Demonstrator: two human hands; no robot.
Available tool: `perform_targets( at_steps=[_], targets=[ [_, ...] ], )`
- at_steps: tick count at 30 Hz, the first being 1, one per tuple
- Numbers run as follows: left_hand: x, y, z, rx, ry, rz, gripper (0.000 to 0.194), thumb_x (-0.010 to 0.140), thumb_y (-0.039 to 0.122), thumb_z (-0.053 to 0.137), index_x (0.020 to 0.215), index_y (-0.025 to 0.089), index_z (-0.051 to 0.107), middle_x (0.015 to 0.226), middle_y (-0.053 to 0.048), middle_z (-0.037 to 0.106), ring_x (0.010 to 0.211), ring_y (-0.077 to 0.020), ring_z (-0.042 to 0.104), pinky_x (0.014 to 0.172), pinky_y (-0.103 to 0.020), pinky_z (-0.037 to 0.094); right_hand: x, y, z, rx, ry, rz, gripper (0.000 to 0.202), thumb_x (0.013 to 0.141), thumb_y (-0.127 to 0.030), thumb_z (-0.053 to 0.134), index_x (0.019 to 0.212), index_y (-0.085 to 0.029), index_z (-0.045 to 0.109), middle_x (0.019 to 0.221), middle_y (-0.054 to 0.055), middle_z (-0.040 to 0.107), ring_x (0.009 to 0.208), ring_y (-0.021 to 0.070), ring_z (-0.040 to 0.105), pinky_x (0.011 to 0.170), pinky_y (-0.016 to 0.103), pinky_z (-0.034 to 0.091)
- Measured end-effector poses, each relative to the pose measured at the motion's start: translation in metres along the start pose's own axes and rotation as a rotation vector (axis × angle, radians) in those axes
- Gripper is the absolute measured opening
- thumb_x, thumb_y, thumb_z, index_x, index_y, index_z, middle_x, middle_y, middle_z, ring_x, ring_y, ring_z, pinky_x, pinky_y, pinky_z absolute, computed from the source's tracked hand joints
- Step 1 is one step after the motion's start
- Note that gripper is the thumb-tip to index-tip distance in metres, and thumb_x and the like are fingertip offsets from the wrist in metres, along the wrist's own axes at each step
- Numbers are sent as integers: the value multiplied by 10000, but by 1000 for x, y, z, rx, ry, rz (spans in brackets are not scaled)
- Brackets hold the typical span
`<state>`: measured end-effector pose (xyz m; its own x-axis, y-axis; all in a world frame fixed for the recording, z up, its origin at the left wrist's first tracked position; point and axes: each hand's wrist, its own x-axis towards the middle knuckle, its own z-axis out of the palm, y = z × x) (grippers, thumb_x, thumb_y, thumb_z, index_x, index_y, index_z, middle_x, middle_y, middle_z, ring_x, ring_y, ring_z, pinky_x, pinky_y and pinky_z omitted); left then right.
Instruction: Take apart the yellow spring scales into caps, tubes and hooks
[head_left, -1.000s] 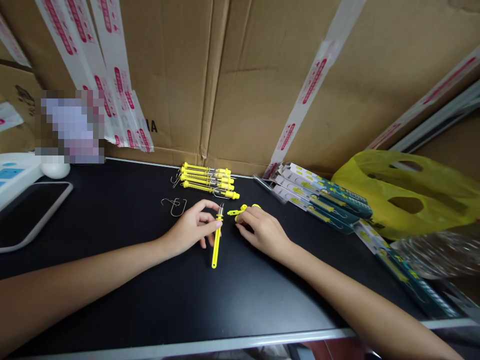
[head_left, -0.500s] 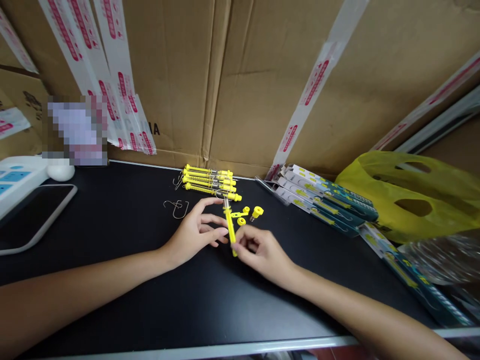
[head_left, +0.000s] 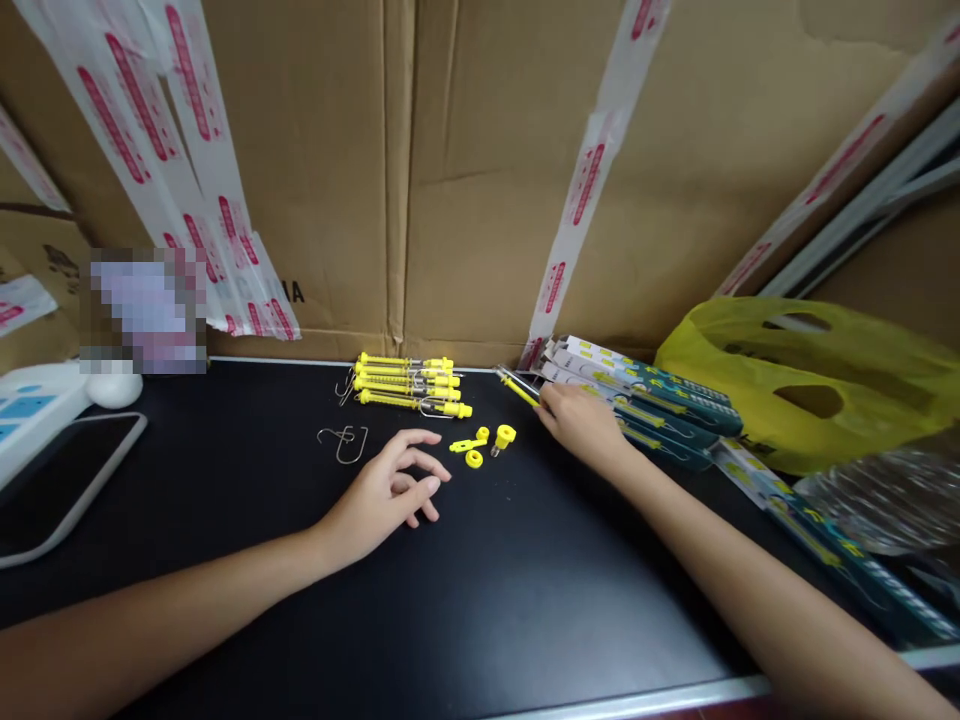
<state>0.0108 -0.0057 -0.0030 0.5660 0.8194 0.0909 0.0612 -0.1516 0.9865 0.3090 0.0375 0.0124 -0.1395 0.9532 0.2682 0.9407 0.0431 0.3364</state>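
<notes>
A cardboard wall (head_left: pixel 315 180) stands along the far edge of the black worktop (head_left: pixel 487 590), whose widest room for moving lies between the two forearms, down to the pale near edge. On the right, a yellow bag (head_left: pixel 720 370) and a stack of boxes (head_left: pixel 667 380) crowd the space. A phone (head_left: pixel 67 480) lies at the left, cut by the view's border. The right hand (head_left: pixel 581 425) is at the stack's left end, its grip closed on the near end of a yellow tube (head_left: pixel 519 388). The left hand (head_left: pixel 390 490) is mid-worktop, grip loosely open, fingers curved. Beyond it, assembled yellow rods (head_left: pixel 405 385) line up near the far edge; wire hooks (head_left: pixel 347 437) lie nearer, leftward. Small yellow parts (head_left: pixel 505 437) sit between the hands.
</notes>
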Motion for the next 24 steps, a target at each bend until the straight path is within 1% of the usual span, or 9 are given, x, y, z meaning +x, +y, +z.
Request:
perform_targets(
  at_steps=[4,8,16,22,24],
  targets=[
    [0,0,0,28,-10,-5,334,880,313,511,1183,244,388,1018,-31,574,644,-108,636,527,-205,475,-1,-5,2,-21,2,10,178,928,-266,455,938,-132,570,932,114,623,908,245,569,656,276,374],
    [-1,0,-1,46,-22,-13,322,878,319,510,1171,237,403,1013,-32,571,640,-104,628,538,-210,472,-2,-4,4,-29,2,39,194,926,-276,458,934,-124,579,936,124,612,907,257,569,655,290,393],
    [-2,1,-1,70,-37,-33,277,877,339,505,1126,230,449,1012,-31,581,653,-104,622,550,-213,472,-4,-6,-1,-5,35,81,245,915,-330,464,989,-117,560,961,149,605,909,265,563,650,292,406],
    [-2,-2,-1,91,-52,-22,233,884,335,498,1084,217,482,1006,-33,578,662,-96,618,550,-202,470,-5,-8,-1,36,83,84,234,908,-324,467,991,-120,545,950,134,617,896,262,572,651,284,399],
    [0,-1,-1,90,-51,-15,229,890,335,490,1084,214,481,998,-37,578,658,-98,615,538,-203,467,-4,-9,-1,50,95,79,239,916,-345,451,973,-130,538,934,120,617,873,249,577,645,282,398]
  ],
)
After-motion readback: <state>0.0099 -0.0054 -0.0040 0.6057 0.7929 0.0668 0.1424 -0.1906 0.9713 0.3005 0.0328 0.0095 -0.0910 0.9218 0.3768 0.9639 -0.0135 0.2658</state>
